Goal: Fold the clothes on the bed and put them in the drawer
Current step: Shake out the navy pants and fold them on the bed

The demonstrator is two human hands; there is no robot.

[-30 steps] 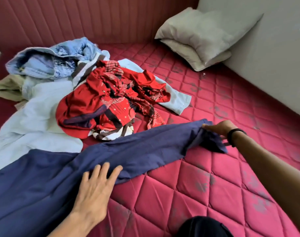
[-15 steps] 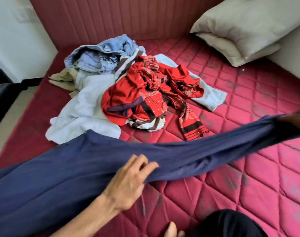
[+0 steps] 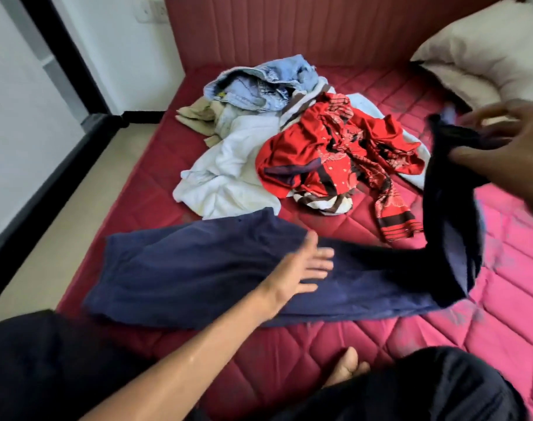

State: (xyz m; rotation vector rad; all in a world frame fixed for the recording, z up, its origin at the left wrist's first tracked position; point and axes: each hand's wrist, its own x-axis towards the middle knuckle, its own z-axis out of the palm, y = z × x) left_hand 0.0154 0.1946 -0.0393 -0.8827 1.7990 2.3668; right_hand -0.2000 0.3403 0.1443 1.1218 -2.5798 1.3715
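- Head view: the navy garment (image 3: 198,278) is lying spread across the near part of the bed (image 3: 365,350), no drawer showing.
- The left hand (image 3: 301,268) is resting flat on the garment's middle, fingers (image 3: 323,264) straight and spread.
- The right hand (image 3: 508,153), blurred, is gripping the garment's right end, lifting it off the bed.
- Farther off, a pile of clothes (image 3: 289,141) is sitting, pillows (image 3: 487,56) at the far right.

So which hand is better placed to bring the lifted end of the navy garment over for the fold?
The right hand: it already holds the raised end of the navy garment. The left hand lies flat on the middle, pinning it.
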